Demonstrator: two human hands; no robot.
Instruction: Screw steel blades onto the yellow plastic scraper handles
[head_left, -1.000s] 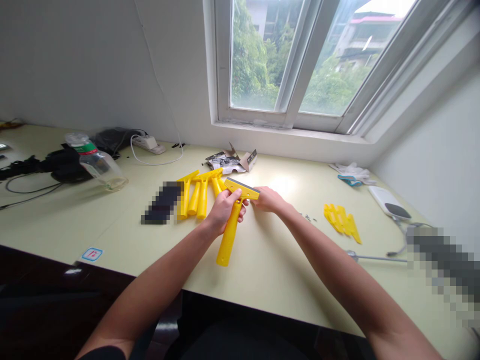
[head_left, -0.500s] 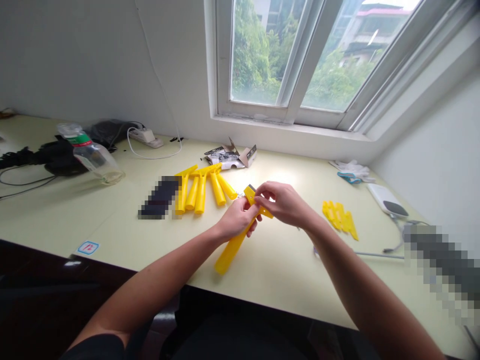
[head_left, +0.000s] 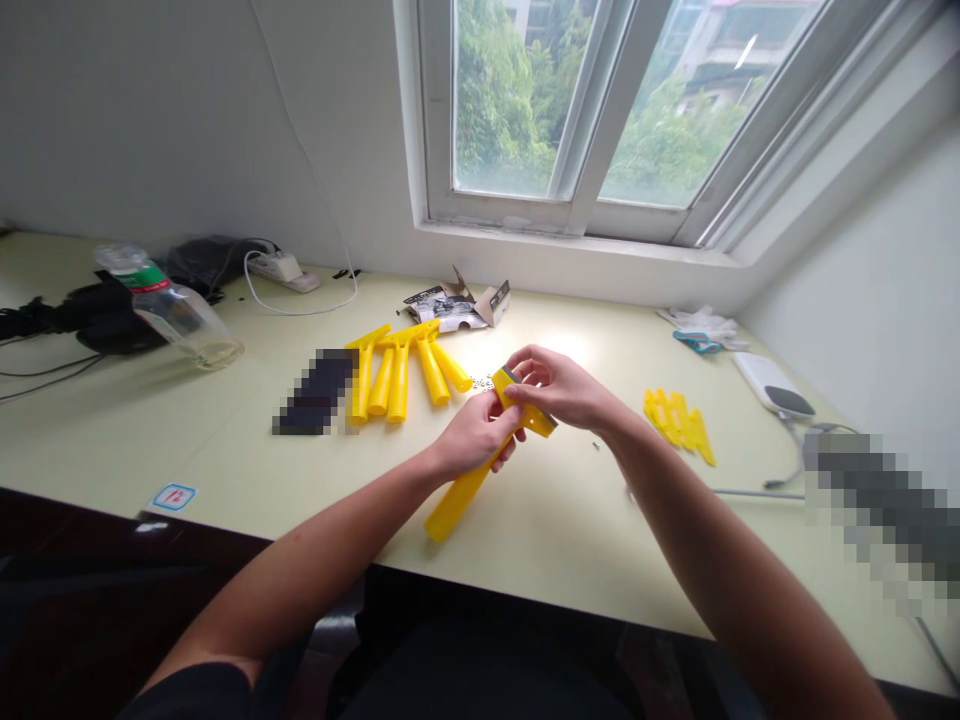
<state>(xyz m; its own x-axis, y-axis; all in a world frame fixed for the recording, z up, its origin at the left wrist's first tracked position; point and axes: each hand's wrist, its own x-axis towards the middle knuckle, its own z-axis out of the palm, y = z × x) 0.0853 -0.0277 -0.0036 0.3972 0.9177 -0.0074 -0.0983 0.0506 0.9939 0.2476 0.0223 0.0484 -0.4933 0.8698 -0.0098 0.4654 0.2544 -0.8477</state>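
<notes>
one pale table spans the view, bearing yellow handles left of centre and a clear bottle farther left. over its near middle slants a yellow scraper; the left hand is clamped around its upper handle, the right hand pinches its head. flat yellow pieces lie off right; tiny metal bits sit just beyond the left fingers.
</notes>
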